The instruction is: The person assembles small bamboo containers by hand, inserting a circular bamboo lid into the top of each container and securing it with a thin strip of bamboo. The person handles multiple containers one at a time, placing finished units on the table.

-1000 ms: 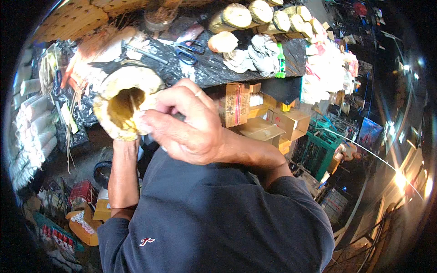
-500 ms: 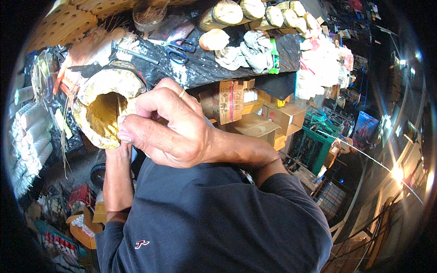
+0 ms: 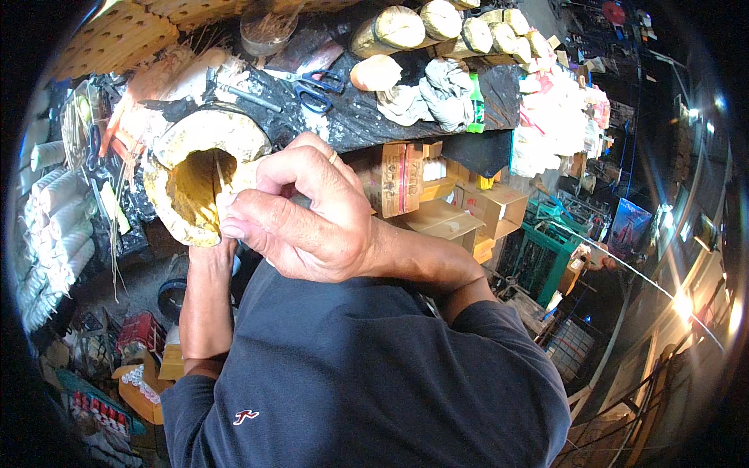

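Observation:
A hollow yellowish roll [image 3: 209,129] with a rough, pale, thick wall is tilted with its open end toward me, at the left. My left hand [image 3: 214,251] is behind and under it, supporting it; its fingers are hidden by the wall. At the opening's right rim is my right hand [image 3: 308,214], closed, with thumb and forefinger pinched together. What the pinch holds cannot be made out. A thin pale strip [image 3: 218,183] runs along the inside of the opening beside those fingertips.
Blue-handled scissors [image 3: 316,90], a grey rod [image 3: 253,99], a crumpled cloth [image 3: 443,93] and a green bottle [image 3: 475,103] lie on the black-covered bench [image 3: 355,125]. Several yellowish rolls [image 3: 399,28] line its far side. Cardboard boxes [image 3: 441,218] stand below; white rolls [image 3: 58,207] are stacked left.
The hollow roll and both hands have shifted slightly to the right in the picture, and the bench has shifted the same way. The right hand's pinch at the rim stays the same.

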Available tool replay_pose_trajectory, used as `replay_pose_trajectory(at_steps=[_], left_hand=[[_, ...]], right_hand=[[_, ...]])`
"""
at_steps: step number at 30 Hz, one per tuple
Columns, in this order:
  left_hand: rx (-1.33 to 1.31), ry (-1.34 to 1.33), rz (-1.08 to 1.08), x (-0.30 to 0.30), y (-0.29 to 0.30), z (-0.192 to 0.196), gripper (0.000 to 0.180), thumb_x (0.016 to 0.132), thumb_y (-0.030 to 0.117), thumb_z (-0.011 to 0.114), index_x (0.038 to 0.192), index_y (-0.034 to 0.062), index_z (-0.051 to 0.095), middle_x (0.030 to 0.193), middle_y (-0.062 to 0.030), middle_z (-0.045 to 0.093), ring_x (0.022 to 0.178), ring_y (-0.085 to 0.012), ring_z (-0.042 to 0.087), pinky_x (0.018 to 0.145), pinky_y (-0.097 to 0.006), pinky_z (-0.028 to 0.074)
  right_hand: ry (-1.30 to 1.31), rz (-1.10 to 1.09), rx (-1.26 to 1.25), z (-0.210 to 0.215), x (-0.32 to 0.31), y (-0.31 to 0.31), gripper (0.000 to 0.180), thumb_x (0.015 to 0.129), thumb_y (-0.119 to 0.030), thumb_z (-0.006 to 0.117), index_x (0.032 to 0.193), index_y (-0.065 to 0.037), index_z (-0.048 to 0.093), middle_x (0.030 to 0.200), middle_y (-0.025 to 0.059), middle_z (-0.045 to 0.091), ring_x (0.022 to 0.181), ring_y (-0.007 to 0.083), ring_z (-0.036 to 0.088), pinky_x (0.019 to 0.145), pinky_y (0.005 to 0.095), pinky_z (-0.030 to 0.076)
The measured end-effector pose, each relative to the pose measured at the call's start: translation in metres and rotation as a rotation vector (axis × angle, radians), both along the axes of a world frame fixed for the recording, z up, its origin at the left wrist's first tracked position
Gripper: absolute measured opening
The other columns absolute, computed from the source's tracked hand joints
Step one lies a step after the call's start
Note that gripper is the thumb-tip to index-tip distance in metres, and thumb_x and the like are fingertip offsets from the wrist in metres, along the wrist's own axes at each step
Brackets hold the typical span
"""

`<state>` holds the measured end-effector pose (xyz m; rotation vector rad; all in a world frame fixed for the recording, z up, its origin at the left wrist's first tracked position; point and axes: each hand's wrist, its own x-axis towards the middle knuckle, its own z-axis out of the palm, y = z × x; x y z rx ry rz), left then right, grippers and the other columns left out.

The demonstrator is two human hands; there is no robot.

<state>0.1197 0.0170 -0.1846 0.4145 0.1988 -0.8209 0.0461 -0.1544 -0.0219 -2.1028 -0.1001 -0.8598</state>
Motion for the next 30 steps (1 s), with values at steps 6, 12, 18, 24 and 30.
replay_pose_trajectory(at_steps=[6, 12, 18, 24, 30], left_hand=[[-0.033, -0.005, 0.005, 0.004, -0.008, 0.005, 0.06, 0.11, 0.051, 0.051, 0.152, 0.0082, 0.051, 0.149, -0.0151, 0.06, 0.136, -0.0329, 0.057, 0.12, -0.05, 0.045], [-0.052, -0.014, -0.002, 0.005, -0.011, 0.007, 0.059, 0.11, 0.049, 0.051, 0.153, 0.0081, 0.05, 0.149, -0.0153, 0.059, 0.137, -0.0328, 0.056, 0.121, -0.05, 0.045], [-0.067, -0.031, 0.018, 0.0, -0.01, 0.015, 0.058, 0.111, 0.048, 0.05, 0.153, 0.0079, 0.049, 0.15, -0.0155, 0.058, 0.137, -0.0328, 0.056, 0.121, -0.05, 0.044], [0.159, 0.057, 0.033, -0.002, -0.006, 0.008, 0.059, 0.111, 0.048, 0.051, 0.153, 0.0076, 0.049, 0.149, -0.014, 0.058, 0.138, -0.0316, 0.055, 0.12, -0.048, 0.045], [-0.089, -0.03, -0.058, 0.004, 0.007, -0.017, 0.056, 0.112, 0.046, 0.05, 0.153, 0.008, 0.051, 0.153, -0.0135, 0.059, 0.14, -0.0299, 0.056, 0.12, -0.047, 0.046]], right_hand=[[0.025, 0.001, 0.018, 0.002, -0.004, 0.002, 0.027, 0.074, -0.006, 0.089, 0.096, -0.002, 0.075, 0.091, 0.0089, 0.06, 0.076, 0.024, 0.057, 0.062, 0.0355, 0.049], [0.012, 0.006, 0.024, 0.002, -0.006, 0.003, 0.028, 0.073, -0.006, 0.089, 0.098, -0.001, 0.075, 0.091, 0.0089, 0.06, 0.075, 0.024, 0.057, 0.062, 0.0356, 0.049], [0.034, 0.027, 0.039, 0.0, -0.011, 0.002, 0.025, 0.079, -0.008, 0.091, 0.099, -0.003, 0.078, 0.092, 0.0084, 0.061, 0.073, 0.0202, 0.058, 0.062, 0.0328, 0.048], [0.058, 0.028, 0.052, -0.001, -0.017, 0.0, 0.024, 0.079, -0.008, 0.091, 0.099, -0.003, 0.078, 0.092, 0.0083, 0.061, 0.073, 0.0204, 0.058, 0.063, 0.0327, 0.048], [0.122, 0.058, 0.105, -0.004, -0.022, -0.003, 0.024, 0.08, -0.01, 0.092, 0.099, -0.003, 0.078, 0.094, 0.0091, 0.063, 0.075, 0.021, 0.061, 0.064, 0.033, 0.051]])
